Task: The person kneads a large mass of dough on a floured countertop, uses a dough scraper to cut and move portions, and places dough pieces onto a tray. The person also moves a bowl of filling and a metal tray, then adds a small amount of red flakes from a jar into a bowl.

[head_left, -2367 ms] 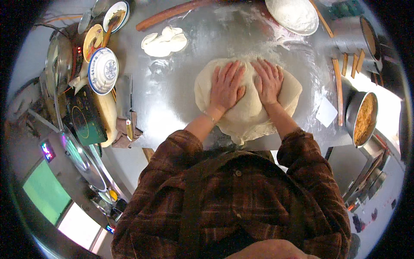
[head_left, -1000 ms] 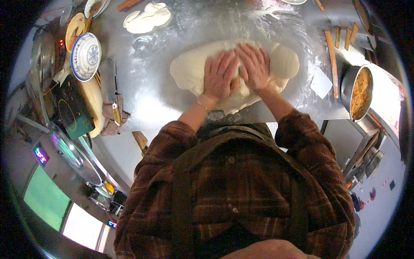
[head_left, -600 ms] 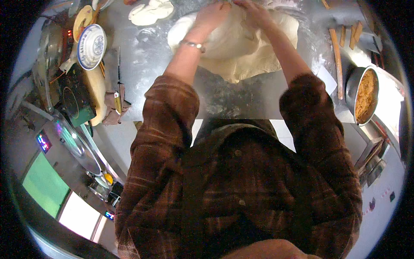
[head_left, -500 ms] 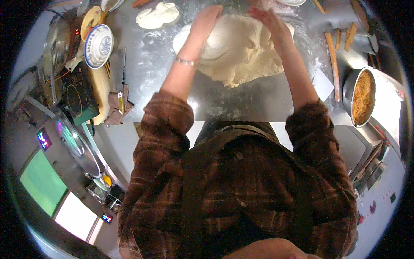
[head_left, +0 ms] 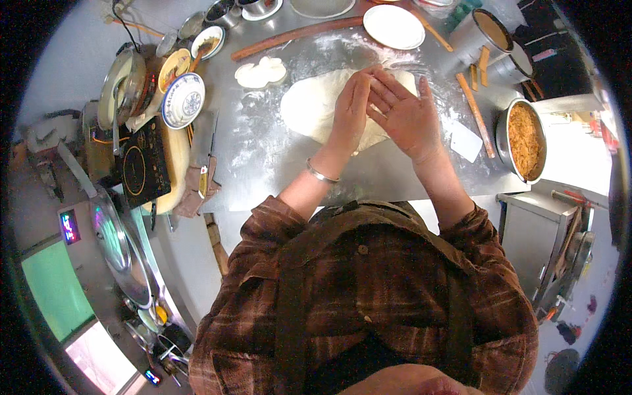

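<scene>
A large pale slab of dough lies on the floured metal table, its middle partly hidden behind my hands. Above it my left hand, with a bangle on its wrist, is turned edge-on with its fingers stretched out. Its fingertips meet those of my right hand, whose palm faces up, fingers extended and thumb apart. Neither hand holds anything. A smaller lumpy piece of dough rests to the left of the slab. Right of my right hand lies a white flat scraper.
At right are a thin rolling pin and a metal bowl of orange-brown shreds. A long rolling pin and a white plate lie at the back. Left are a knife, a patterned bowl and a black cooktop.
My hands have left the far part of the dough and come together, nearer to me. The view has shifted, showing more of the table's far side.
</scene>
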